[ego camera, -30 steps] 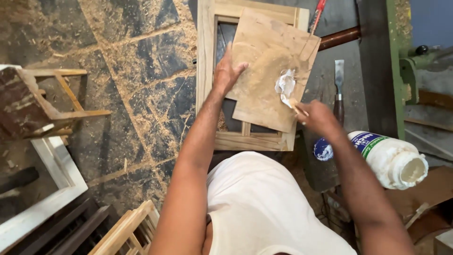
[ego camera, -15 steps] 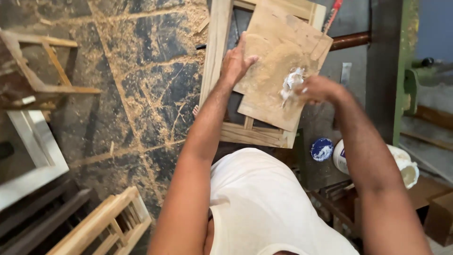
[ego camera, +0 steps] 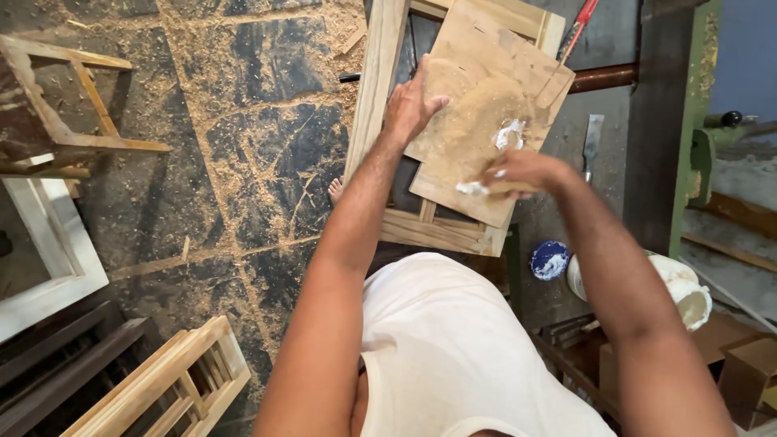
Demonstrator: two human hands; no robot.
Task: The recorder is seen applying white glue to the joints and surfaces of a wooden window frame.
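Observation:
A plywood board lies tilted on a pale wooden frame. A heap of sawdust and a smear of white paste sit on the board. My left hand presses flat on the board's left edge with its fingers spread. At the board's lower right, my right hand is closed around a small stick, mostly hidden in the fist. White paste clings at its tip.
A chisel lies on the dark bench right of the board. A white jar lies on its side beside a blue lid. The sawdust-strewn stone floor holds more wooden frames at left.
My right hand has swept from the white paste down and left across the board, dragging some paste to the lower edge. My left hand stays pressed on the board.

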